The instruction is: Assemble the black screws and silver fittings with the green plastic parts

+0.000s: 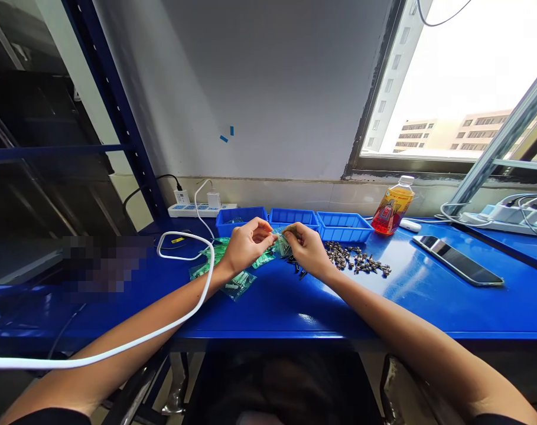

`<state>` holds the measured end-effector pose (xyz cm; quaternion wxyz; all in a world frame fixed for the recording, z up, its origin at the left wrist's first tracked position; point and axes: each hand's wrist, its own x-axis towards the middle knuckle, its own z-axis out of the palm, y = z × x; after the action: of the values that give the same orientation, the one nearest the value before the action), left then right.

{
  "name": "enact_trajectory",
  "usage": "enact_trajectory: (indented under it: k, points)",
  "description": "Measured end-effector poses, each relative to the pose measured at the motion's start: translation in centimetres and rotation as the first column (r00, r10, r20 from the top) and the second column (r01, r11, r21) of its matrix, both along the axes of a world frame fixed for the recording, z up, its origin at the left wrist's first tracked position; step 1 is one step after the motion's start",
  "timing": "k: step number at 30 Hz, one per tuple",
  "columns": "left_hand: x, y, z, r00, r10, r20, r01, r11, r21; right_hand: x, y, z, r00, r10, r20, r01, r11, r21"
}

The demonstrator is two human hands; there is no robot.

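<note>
Both forearms [396,324] extend from the lower corners across the front edge of the blue table [295,316]. A white cable [42,363] crosses in front of the left forearm and loops back over the table. The left hand [249,245] and right hand [311,252] meet near the middle of the table, with a small clear bag [283,244] between them. Left fingers [266,242]: pinched together on the upper left edge of the bag. Right fingers [295,237]: thumb and forefinger clamped on its upper right edge. The bag hangs below the fingertips and contains slim, pale pieces; finer detail is too small to read.

Beside and under the left hand lies a pile of green-tinted bags [206,268]; one more bag [238,285] lies nearer the front edge. Dark metal parts [359,261] are spread to the right of the right hand, some just below it. Three blue bins [345,235] stand in a row behind the hands. A bottle [391,208] of red liquid stands upright just right of the bins. A phone [458,260] lies flat farther right. One power strip [186,211] sits against the wall, left of the bins.
</note>
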<state>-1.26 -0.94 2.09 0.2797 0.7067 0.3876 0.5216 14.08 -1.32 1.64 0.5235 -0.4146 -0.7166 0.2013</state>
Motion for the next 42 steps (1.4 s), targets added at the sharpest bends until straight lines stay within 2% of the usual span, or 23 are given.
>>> enact_trajectory:
  k: [22,35,42]
  points:
    - [-0.05,0.22,-0.06,0.999,-0.01,-0.031,0.01,1.0,-0.015,-0.02,0.14,-0.33,0.999,-0.018,0.045,0.018,1.0,-0.007]
    - [-0.17,0.41,-0.15,0.992,0.035,-0.125,-0.032,0.999,0.027,-0.04,0.04,-0.22,0.996,-0.041,0.082,0.043,0.999,-0.022]
    - [-0.34,0.61,-0.19,0.984,0.017,-0.176,-0.013,1.0,0.025,-0.06,0.02,-0.24,0.995,-0.046,0.087,0.048,0.999,-0.015]
